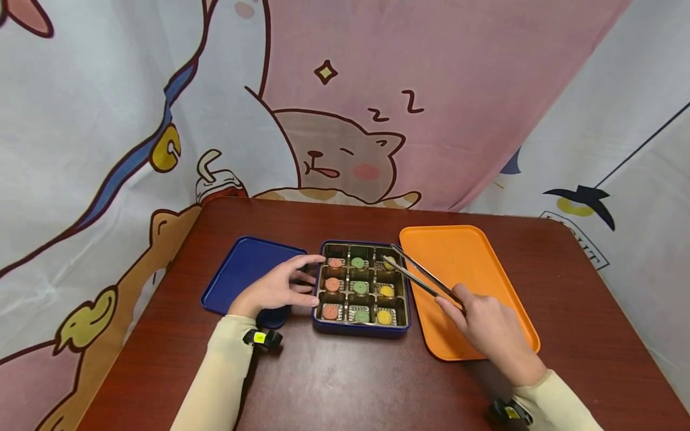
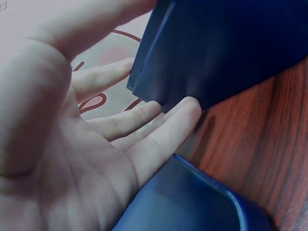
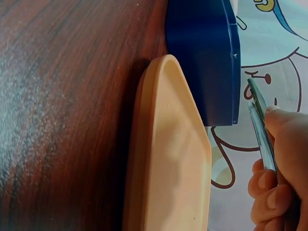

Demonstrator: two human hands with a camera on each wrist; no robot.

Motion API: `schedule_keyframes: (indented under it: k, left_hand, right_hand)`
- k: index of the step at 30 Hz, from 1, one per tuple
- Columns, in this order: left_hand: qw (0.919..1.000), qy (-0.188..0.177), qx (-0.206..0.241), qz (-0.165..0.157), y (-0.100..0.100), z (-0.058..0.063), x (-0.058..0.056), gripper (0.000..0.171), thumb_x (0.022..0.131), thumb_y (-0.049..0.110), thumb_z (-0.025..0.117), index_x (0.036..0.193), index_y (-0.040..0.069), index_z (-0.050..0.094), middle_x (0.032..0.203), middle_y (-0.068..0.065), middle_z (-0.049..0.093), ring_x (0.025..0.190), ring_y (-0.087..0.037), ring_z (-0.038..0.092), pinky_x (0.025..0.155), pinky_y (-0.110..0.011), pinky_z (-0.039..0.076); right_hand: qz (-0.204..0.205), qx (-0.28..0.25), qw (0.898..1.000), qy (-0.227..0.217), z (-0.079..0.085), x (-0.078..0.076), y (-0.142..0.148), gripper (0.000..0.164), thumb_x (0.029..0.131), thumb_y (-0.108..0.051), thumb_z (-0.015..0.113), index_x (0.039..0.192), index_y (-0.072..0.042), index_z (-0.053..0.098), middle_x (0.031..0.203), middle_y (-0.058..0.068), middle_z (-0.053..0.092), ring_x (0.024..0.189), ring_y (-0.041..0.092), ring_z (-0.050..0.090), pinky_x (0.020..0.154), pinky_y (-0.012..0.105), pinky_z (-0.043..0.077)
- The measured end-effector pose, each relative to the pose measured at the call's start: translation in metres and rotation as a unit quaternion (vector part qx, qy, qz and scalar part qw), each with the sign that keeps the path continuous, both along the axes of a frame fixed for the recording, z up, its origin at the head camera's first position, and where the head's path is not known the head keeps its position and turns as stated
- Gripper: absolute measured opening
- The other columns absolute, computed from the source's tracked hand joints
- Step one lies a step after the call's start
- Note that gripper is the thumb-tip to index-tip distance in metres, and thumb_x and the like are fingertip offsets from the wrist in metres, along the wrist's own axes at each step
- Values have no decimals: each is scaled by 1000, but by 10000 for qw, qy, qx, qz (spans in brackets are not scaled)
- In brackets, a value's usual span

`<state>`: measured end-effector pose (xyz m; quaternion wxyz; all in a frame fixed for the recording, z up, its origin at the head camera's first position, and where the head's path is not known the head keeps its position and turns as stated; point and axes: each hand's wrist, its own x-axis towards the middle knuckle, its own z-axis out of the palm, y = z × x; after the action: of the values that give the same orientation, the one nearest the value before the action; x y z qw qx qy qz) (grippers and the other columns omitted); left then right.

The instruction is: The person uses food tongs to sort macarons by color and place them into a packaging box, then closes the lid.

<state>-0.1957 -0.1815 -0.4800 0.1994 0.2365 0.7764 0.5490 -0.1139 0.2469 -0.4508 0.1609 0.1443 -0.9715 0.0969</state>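
A square blue box point(image 1: 361, 330) stands mid-table with a dark, gold-edged insert split into compartments. Small round pieces lie inside in three columns: red-orange point(image 1: 332, 285), green point(image 1: 360, 288) and yellow point(image 1: 386, 291). My left hand point(image 1: 280, 286) is spread along the box's left side; in the left wrist view its fingertips touch the blue wall point(image 2: 221, 43). With my right hand point(image 1: 493, 329) I grip metal tongs point(image 1: 426, 278), fingers curled round them in the right wrist view. The tong tips are at the far right compartment, around a yellow piece point(image 1: 389, 262).
An orange tray point(image 1: 453, 251) lies on the right, close beside the box and under my right hand. To the left, a flat blue tray point(image 1: 242, 269) sits partly beneath my left hand. A printed cloth point(image 1: 345, 137) hangs behind the brown table point(image 1: 323, 383).
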Motion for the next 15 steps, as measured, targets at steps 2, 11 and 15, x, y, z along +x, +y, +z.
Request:
schedule_keyframes:
  k: [2, 11, 15]
  left_hand:
    - [10000, -9, -3, 2, 0, 0, 0, 91, 86, 15, 90, 162, 14, 40, 165, -8, 35, 130, -35, 61, 106, -50, 55]
    - [10000, -1, -44, -12, -1, -1, 0, 91, 86, 15, 89, 162, 14, 39, 165, -9, 35, 130, -35, 60, 106, -51, 55]
    - [10000, 15, -51, -31, -1, 0, 0, 91, 86, 16, 90, 162, 15, 40, 166, -9, 34, 130, -35, 60, 106, -52, 54]
  right_hand:
    - [4, -3, 10000, 19, 0, 0, 0, 37, 97, -43, 77, 87, -14, 55, 53, -8, 33, 43, 14, 33, 37, 28, 25]
    - [37, -19, 9997, 226, -2, 3, 5, 38, 94, -39, 80, 85, -13, 53, 52, -8, 31, 43, 13, 32, 37, 28, 24]
    - [-50, -83, 9997, 239, -1, 5, 10, 38, 95, -38, 79, 84, -12, 53, 53, -7, 31, 43, 13, 31, 37, 28, 24]
